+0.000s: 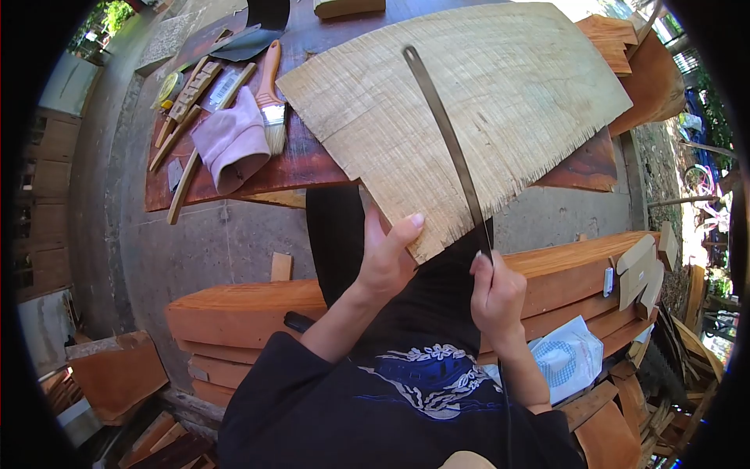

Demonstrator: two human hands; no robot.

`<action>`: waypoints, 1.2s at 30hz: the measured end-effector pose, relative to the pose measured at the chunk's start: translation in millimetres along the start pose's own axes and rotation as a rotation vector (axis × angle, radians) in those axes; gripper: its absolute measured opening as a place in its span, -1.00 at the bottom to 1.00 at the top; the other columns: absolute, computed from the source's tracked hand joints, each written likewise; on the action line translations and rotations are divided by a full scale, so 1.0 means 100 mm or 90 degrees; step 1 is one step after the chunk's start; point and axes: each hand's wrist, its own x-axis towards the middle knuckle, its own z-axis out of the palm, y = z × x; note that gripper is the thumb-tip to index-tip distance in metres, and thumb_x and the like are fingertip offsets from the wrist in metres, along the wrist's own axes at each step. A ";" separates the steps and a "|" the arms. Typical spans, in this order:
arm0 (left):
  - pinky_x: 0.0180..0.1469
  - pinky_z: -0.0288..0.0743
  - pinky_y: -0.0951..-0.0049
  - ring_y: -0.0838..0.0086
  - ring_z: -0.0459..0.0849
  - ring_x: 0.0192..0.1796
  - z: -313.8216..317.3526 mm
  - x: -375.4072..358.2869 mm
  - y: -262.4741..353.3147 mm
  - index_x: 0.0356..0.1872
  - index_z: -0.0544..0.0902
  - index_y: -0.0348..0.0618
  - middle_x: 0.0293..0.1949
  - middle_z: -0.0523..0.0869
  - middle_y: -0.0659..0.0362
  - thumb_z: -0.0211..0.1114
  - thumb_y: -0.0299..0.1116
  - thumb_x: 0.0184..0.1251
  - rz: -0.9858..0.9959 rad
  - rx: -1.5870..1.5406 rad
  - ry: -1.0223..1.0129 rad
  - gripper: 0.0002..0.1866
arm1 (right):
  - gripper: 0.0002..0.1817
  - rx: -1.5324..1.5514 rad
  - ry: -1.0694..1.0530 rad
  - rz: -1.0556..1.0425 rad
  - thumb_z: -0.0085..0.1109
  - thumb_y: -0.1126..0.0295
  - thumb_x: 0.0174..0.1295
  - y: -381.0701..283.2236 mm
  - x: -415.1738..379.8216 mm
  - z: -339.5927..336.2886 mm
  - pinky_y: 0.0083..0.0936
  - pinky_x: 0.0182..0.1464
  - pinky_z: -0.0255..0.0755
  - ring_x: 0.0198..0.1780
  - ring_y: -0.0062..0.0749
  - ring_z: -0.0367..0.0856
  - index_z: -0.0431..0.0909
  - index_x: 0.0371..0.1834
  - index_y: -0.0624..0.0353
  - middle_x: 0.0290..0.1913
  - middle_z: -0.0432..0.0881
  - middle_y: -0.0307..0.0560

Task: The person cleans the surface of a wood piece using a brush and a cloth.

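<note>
A wide pale wooden board (539, 102) with a curved far edge and a splintered near edge lies partly on the table, its narrow near corner jutting toward me. My left hand (387, 254) grips that corner, thumb on top and fingers underneath. In my right fist (500, 293) is the near end of a long narrow metal blade (447, 137), like a hacksaw blade, with a hole in its rounded far end. The blade slants across the board's face near the splintered edge. I cannot make out any teeth, and the near end is hidden by my fingers.
On the dark red table (266, 176) lie a paintbrush (273, 105), a pink cloth (232, 141), wooden sticks (185, 148) and a tape measure (169, 87). Stacked planks (250, 309) stand close around me on both sides. A white plastic bag (566, 356) rests at right.
</note>
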 end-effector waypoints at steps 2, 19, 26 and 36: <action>0.45 0.49 0.18 0.25 0.63 0.36 -0.03 -0.04 0.02 0.47 0.31 -0.35 0.27 0.60 -0.03 0.34 -0.42 0.37 -0.030 0.002 -0.013 -0.32 | -0.82 0.019 0.003 0.000 0.16 0.42 0.57 -0.06 0.16 0.03 -0.19 -0.49 0.44 -0.53 0.02 0.68 0.58 -0.25 0.24 -0.54 0.63 0.03; 0.49 0.47 0.17 0.22 0.60 0.40 -0.10 0.01 0.03 0.52 0.24 -0.37 0.33 0.56 -0.08 0.33 -0.42 0.34 -0.017 0.031 -0.018 -0.24 | -0.67 0.167 0.004 0.124 0.04 0.36 0.62 0.19 -0.26 -0.23 -0.42 -0.52 0.24 -0.67 -0.44 0.45 0.57 -0.38 0.22 -0.67 0.40 -0.16; 0.48 0.49 0.15 0.21 0.61 0.40 -0.11 0.03 0.02 0.51 0.27 -0.36 0.33 0.57 -0.07 0.33 -0.42 0.36 -0.018 0.020 -0.033 -0.27 | -0.70 0.142 -0.046 0.120 0.07 0.38 0.62 0.07 -0.13 -0.15 -0.41 -0.52 0.25 -0.67 -0.40 0.46 0.57 -0.36 0.21 -0.66 0.42 -0.14; 0.46 0.52 0.15 0.20 0.64 0.38 -0.11 0.04 0.03 0.51 0.25 -0.39 0.31 0.58 -0.09 0.31 -0.41 0.37 -0.033 0.012 -0.078 -0.28 | -0.82 -0.019 0.016 0.034 0.16 0.40 0.57 0.03 -0.07 -0.02 -0.24 -0.48 0.43 -0.55 -0.05 0.66 0.58 -0.25 0.22 -0.55 0.61 -0.03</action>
